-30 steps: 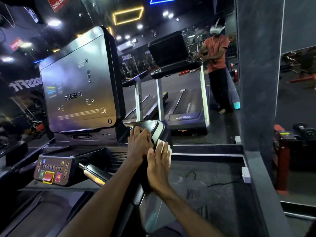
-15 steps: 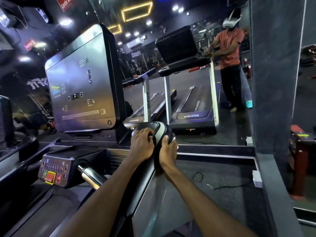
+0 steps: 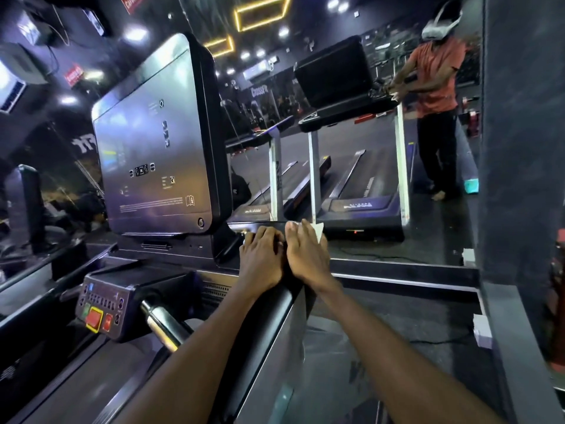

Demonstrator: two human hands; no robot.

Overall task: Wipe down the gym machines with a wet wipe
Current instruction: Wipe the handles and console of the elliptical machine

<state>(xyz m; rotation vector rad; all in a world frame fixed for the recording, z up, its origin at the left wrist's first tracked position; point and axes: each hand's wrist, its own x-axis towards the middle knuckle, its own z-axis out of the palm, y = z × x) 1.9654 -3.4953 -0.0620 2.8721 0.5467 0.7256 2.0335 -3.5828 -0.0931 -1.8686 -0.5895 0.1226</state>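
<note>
Shifted since 1.0 s ago: right hand [image 3: 307,255] up from side of treadmill handrail [image 3: 275,304] onto its front end, beside left hand [image 3: 263,260]. Right fingers [image 3: 301,232] nearly straight, pressing white wet wipe [image 3: 318,231] flat; wipe corner showing past fingertips. Left fingers [image 3: 269,235] curled over rail end, holding on. Console screen [image 3: 153,154] just left of left fingers.

Both forearms were bare to the lower edge of the view, with no sleeve or cuff in sight. The left hand [image 3: 261,258] and the right hand [image 3: 305,255] were ungloved. No ring, watch or band could be made out on either wrist or on the fingers that showed.
</note>
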